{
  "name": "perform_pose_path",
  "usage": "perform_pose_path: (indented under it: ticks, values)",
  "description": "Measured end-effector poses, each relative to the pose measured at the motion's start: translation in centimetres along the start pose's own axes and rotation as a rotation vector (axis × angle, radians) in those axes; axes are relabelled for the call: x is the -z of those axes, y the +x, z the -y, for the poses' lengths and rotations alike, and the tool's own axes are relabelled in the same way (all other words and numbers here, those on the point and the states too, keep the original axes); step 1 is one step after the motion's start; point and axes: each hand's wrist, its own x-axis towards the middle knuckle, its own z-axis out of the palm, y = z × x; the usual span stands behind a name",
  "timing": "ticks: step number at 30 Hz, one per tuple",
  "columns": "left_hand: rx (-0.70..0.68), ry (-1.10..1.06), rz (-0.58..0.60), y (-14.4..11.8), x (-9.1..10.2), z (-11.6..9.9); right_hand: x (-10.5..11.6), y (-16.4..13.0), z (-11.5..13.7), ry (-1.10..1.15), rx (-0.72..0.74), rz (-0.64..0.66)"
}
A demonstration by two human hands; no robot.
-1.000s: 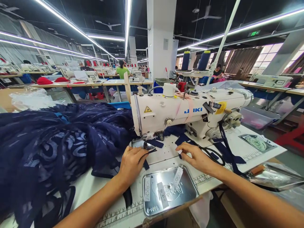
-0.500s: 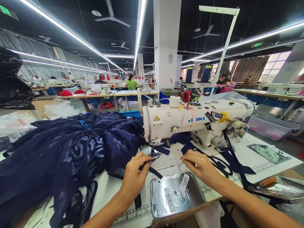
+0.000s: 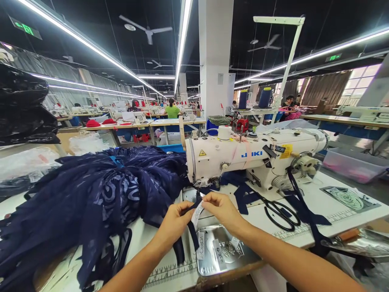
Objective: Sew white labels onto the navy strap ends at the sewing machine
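Observation:
My left hand point(image 3: 176, 221) pinches a narrow navy fabric strap point(image 3: 193, 235), whose end hangs below the fingers. Fingertips of my right hand point(image 3: 221, 209) grip a small white label point(image 3: 197, 214) with printed lettering and hold it against the strap. Both hands meet just in front of the needle area of the white sewing machine point(image 3: 225, 162). Below them lies a shiny metal tray point(image 3: 209, 265) with more printed labels and small pieces in it. To the left, a large heap of navy garments point(image 3: 121, 190) covers the table.
Black-handled scissors point(image 3: 282, 215) and navy fabric scraps point(image 3: 243, 196) lie right of the hands. A ruler scale point(image 3: 170, 275) runs along the table's front edge. Farther right are a coil of pale green cord point(image 3: 346, 198) and a clear plastic bin point(image 3: 354, 164).
My right hand has moved left with the label, from above the tray's right side to my left hand. The label now meets the strap. The view has shifted slightly.

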Motion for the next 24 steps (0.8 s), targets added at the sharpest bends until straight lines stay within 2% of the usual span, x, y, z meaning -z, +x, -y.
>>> perform_pose_path:
  ticks: [5, 10, 16, 22, 24]
  values:
    - [0.0, -0.021, -0.037, 0.2, 0.1, 0.3, -0.5, 0.8, -0.7, -0.069, 0.061, -0.046]
    - [0.047, -0.071, -0.099, 0.6, -0.2, 1.4, -0.5, 0.9, -0.8, -0.061, 0.023, -0.024]
    - [0.07, -0.085, -0.078, 0.7, 0.2, 2.0, 0.4, 1.3, -1.1, -0.013, -0.047, 0.055]
    - [0.124, -0.052, -0.005, 0.6, 0.5, 1.7, 0.0, 0.9, -1.6, -0.024, -0.029, 0.069]
    - [0.144, -0.001, 0.012, 0.5, 0.9, 1.8, 0.2, 0.6, -1.7, -0.049, -0.017, 0.11]
